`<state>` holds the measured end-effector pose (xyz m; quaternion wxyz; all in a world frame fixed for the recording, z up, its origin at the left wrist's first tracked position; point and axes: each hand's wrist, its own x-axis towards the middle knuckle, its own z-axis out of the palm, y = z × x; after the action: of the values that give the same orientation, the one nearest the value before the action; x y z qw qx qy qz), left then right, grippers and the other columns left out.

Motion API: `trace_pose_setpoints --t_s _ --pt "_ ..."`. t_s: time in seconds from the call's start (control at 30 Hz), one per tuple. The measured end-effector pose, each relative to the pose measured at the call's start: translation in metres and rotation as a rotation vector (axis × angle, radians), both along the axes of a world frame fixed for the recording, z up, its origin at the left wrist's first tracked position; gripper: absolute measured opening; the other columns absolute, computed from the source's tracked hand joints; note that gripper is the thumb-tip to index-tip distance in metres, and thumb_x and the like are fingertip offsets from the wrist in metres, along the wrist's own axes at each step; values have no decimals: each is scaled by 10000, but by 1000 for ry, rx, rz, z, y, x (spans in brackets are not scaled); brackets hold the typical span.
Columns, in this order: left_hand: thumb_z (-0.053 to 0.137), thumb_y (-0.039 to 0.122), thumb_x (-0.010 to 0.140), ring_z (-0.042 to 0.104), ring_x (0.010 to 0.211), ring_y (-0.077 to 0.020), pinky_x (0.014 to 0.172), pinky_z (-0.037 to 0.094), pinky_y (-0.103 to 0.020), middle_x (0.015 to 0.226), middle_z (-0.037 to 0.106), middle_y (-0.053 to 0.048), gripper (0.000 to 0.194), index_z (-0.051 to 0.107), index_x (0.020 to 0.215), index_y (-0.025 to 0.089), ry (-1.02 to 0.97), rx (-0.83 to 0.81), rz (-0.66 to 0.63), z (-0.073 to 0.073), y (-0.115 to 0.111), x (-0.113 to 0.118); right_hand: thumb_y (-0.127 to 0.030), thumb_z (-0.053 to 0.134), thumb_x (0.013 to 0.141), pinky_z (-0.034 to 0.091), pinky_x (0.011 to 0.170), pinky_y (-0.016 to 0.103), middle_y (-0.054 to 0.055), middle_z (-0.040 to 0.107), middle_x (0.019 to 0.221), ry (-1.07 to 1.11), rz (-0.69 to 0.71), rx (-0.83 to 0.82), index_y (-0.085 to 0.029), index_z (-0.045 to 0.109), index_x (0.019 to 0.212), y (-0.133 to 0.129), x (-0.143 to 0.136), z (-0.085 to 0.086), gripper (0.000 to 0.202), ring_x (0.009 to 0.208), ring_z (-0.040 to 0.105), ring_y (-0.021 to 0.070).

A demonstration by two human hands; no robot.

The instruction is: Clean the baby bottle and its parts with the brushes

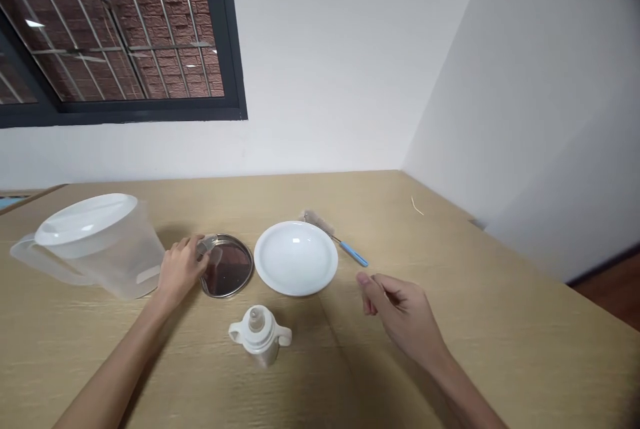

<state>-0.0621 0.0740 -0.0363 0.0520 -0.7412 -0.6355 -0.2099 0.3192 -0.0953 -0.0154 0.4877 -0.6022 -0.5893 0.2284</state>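
At the left rim of a round metal tray (230,276), my left hand (181,268) has its fingers closed on a clear plastic cap (209,242); the fingers hide part of it. My right hand (403,312) hovers over the table at the right, fingers curled, and nothing shows in it. Closest to that hand is a bottle brush (354,254) with a blue handle, its bristle end partly behind a white bowl (296,259). A baby bottle (260,334) with two white handles and a clear nipple stands upright in front of the bowl.
A translucent pitcher (117,252) with a white lid stands left of my left hand. A thin pale strip (417,206) lies at the back right of the wooden table (480,309). White walls and a barred window (125,29) border the table.
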Motion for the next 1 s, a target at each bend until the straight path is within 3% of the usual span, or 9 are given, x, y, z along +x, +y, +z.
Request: trace_pose_setpoints --t_s 0.1,0.17,0.23,0.33,0.4,0.63,0.73,0.83,1.0 --pt "584 440 874 643 1104 -324 956 502 -467 1184 684 -146 467 551 1264 186 -166 74 -39 10 -14 9 -547 502 924 385 530 284 -5 495 508 43 11 13 -210 494 519 13 -20 11 527 519 481 149" --pt "669 450 838 674 1072 -284 962 535 -438 1188 691 -123 512 548 1267 199 -526 147 -179 18 -30 22 -529 539 913 451 614 293 10 586 595 91 67 34 -202 556 590 22 -39 23 460 613 564 164" --pt "713 397 826 672 1101 -278 981 549 -442 1224 679 -133 510 548 1260 186 -824 176 -392 24 -50 39 -507 606 885 509 734 313 43 686 839 166 182 52 -198 649 859 28 -62 35 313 807 641 190" --pt "753 307 808 657 1153 -274 1045 527 -460 1231 686 -108 458 583 1223 215 -963 169 -527 25 -79 60 -530 705 810 541 821 343 80 683 1092 255 331 -43 -218 578 1224 31 -93 48 534 970 653 205" --pt "756 297 804 652 1168 -288 1050 533 -481 1243 685 -98 465 582 1230 238 -963 164 -555 21 -94 68 -511 756 768 551 847 352 81 679 1124 315 401 -87 -225 543 1267 29 -109 52 613 988 661 204" --pt "736 323 801 565 1280 -330 1081 495 -539 1355 610 -122 585 478 1324 281 -921 20 -697 20 -112 67 -372 707 834 563 853 342 46 708 1049 354 433 -69 -218 554 1156 12 -120 49 389 951 689 192" --pt "823 345 703 477 1354 -352 1123 430 -536 1477 489 -128 898 339 1459 322 -784 -197 -807 29 -109 59 -377 711 832 541 878 345 49 688 1098 219 382 -16 -238 522 1231 2 -109 51 463 1005 665 204" --pt "905 358 587 496 1328 -358 1113 420 -528 1442 516 -116 1143 234 1512 356 -603 -468 -820 31 -107 54 -337 714 818 524 817 335 28 681 1072 2 391 -40 -258 552 1199 -4 -105 53 421 937 650 196" --pt "850 303 636 610 1184 -308 933 546 -416 1359 572 -83 1052 250 1498 368 -571 -613 -815 17 -106 58 -249 693 785 468 789 334 18 670 1013 -284 441 -102 -239 624 989 -2 -116 54 216 927 606 205"
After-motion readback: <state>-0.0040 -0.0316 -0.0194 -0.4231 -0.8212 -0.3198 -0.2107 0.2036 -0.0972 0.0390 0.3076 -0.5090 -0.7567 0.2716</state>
